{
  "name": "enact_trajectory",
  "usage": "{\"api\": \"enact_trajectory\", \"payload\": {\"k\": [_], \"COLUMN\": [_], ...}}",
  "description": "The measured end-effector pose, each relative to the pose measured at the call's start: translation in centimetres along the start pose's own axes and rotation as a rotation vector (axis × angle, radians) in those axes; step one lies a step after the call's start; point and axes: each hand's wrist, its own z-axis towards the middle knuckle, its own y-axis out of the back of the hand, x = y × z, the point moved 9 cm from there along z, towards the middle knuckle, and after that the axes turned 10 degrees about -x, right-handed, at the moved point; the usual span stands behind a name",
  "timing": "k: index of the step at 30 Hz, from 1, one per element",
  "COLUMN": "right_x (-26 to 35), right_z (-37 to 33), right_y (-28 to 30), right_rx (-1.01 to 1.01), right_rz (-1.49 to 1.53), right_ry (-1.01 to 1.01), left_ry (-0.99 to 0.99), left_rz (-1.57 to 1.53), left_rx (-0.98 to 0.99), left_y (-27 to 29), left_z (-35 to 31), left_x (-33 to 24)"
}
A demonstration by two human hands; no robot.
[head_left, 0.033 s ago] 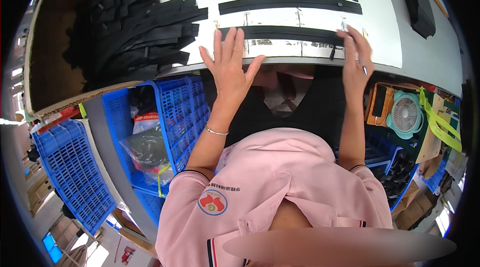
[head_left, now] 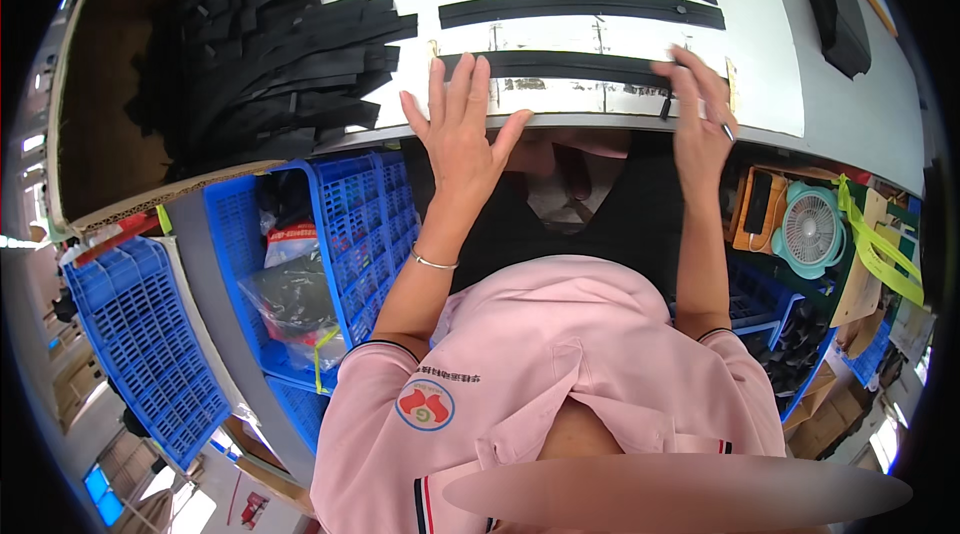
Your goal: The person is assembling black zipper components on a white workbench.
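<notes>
From my end: strip (head_left: 570,65) at 12 o'clock, running toward 1, flat along the near side of the white board (head_left: 765,64). I've got the left hand (head_left: 460,139) at 12, palm down, fingers spread apart, tips on the strip's left end. Right hand (head_left: 703,124) at 2, fingertips over the right end, beside the dangling pull (head_left: 666,110); pen-like thing (head_left: 728,133) pokes out of it, can't tell if those fingers are clamped. Pile (head_left: 290,54) at 10–11, crate (head_left: 365,244) at 9, fan (head_left: 812,226) at 3.
</notes>
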Motion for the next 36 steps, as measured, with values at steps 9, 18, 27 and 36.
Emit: {"api": "enact_trajectory", "payload": {"k": [9, 18, 27, 36], "right_x": [4.6, 5.3, 5.9, 5.9], "right_z": [-0.9, -1.3, -1.4, -1.9], "right_y": [-14.3, -15.7, -15.4, -15.7], "right_rx": [0.342, 0.278, 0.251, 0.371], "right_rz": [0.473, 0.324, 0.29, 0.352], "right_ry": [-0.388, -0.101, -0.065, -0.01], "left_ry": [0.007, 0.015, 0.001, 0.006], "left_rz": [-0.012, -0.043, -0.028, -0.019], "left_rx": [-0.055, -0.084, -0.087, -0.087], "left_y": [0.2, 0.1, 0.0, 0.1], "left_z": [-0.1, -0.4, -0.5, -0.3], "left_x": [0.1, 0.6, 0.6, 0.3]}}
